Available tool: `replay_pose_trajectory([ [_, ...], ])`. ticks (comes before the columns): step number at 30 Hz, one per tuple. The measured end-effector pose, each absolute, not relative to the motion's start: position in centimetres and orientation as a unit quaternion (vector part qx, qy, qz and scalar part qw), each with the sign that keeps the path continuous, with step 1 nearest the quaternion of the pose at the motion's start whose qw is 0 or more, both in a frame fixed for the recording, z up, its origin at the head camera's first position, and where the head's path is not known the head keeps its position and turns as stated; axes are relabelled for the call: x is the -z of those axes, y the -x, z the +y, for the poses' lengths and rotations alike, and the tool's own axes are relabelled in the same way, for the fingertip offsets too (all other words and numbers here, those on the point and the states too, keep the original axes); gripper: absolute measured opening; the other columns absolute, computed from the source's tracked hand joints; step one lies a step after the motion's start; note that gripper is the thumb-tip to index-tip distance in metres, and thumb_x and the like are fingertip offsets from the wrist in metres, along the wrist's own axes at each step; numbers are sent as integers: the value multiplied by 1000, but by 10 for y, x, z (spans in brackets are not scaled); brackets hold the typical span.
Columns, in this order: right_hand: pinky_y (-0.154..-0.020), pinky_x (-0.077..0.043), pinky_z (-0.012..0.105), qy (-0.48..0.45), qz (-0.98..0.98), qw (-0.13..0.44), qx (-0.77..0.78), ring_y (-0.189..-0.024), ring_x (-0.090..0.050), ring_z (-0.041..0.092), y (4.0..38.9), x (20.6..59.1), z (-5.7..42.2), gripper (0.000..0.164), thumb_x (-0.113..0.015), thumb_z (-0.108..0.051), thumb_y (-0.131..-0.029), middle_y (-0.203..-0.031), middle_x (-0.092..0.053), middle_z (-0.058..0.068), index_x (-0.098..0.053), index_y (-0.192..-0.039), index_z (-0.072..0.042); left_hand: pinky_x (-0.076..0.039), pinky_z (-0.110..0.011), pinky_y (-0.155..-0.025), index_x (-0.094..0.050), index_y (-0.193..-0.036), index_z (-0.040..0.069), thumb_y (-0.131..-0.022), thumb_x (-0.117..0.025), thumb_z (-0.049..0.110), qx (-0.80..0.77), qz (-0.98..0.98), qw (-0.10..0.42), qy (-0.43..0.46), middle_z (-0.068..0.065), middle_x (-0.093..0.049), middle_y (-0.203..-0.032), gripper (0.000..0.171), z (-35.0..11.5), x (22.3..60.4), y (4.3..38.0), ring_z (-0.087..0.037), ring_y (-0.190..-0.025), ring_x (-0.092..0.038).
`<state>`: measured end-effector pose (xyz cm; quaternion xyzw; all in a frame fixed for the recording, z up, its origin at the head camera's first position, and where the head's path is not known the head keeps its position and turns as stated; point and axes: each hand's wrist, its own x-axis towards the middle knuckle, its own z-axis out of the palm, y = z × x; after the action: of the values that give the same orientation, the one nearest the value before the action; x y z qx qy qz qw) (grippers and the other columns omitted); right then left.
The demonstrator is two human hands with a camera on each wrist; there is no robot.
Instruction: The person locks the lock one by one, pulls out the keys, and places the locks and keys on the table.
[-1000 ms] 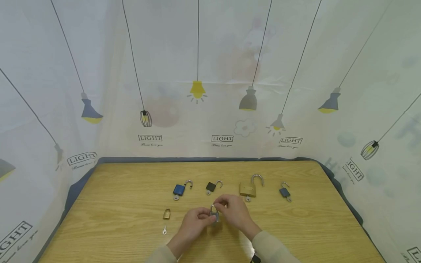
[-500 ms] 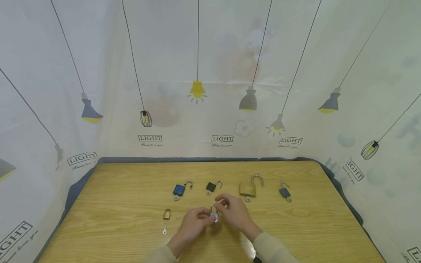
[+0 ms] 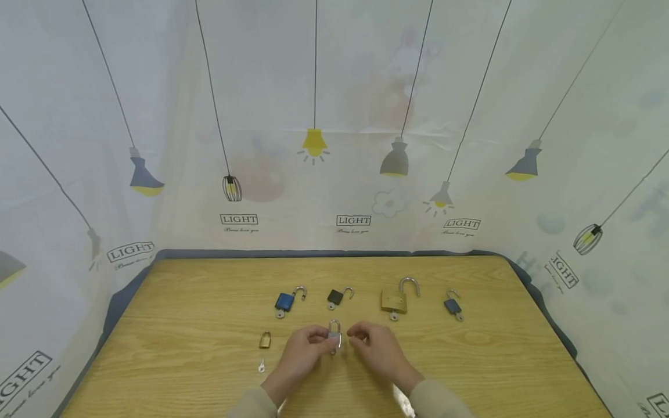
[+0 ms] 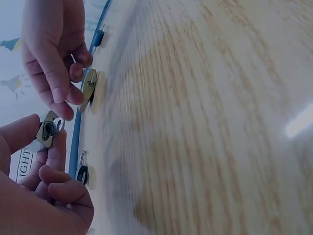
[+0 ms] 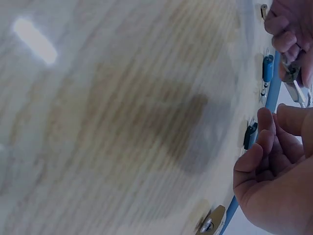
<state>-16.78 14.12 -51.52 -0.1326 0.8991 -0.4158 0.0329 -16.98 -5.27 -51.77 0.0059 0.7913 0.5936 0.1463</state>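
A silver padlock (image 3: 334,337) is pinched between the thumb and fingers of my left hand (image 3: 302,355), above the table. Its shackle stands up high, and one leg seems to lie outside the body. In the left wrist view a key (image 4: 58,125) sticks out of the padlock's bottom. Just to the right, my right hand (image 3: 380,351) hovers apart from the padlock, fingers loosely bent, with nothing visible in them. Left of the left hand, a small brass padlock (image 3: 265,341) with its shackle down lies above a loose key (image 3: 262,366).
Along the back of the wooden table (image 3: 183,307) lie a blue padlock (image 3: 284,302), a black padlock (image 3: 335,298), a large brass padlock (image 3: 394,302) and a dark blue padlock (image 3: 452,305). Their shackles are raised and keys sit in them. A printed curtain (image 3: 292,197) surrounds the table.
My right hand has come off the silver padlock's shackle and drawn slightly right and down. The left hand has shifted a little left with the padlock, whose shackle now looks more raised.
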Motion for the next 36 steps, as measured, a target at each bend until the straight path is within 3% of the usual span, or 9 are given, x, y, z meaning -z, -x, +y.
replay_pose_trajectory([
  [7,-69,-48,28,140,890,50,431,-78,-56,10,162,520,138,15,-63,-18,-91,-92,-67,-3,-68,-101,-9,-44,-34,-78,-65,-101,5,-82,-73,29,-610,780,138,-7,-4,-66,-91,31,-56,518,173,-17,-85,-58],
  [14,-75,-49,30,167,867,81,463,-86,-59,12,158,522,135,15,-63,-21,-91,-95,-69,-1,-68,-101,-11,-42,-32,-76,-66,-102,5,-82,-74,28,-619,772,144,-4,-3,-65,-90,32,-58,518,175,-16,-83,-56],
  [25,-87,-50,37,176,843,117,495,-97,-60,12,160,522,134,20,-62,-29,-92,-104,-69,-3,-69,-105,-16,-42,-42,-87,-67,-106,7,-82,-73,32,-621,769,152,-13,-4,-69,-98,35,-59,512,172,-17,-94,-58],
  [36,-95,-47,40,153,769,194,589,-106,-58,20,160,521,137,22,-55,-19,-97,-114,-67,9,-66,-112,-7,-42,-45,-92,-67,-106,9,-83,-73,36,-640,747,179,-31,-4,-70,-98,36,-59,512,174,-19,-97,-60],
])
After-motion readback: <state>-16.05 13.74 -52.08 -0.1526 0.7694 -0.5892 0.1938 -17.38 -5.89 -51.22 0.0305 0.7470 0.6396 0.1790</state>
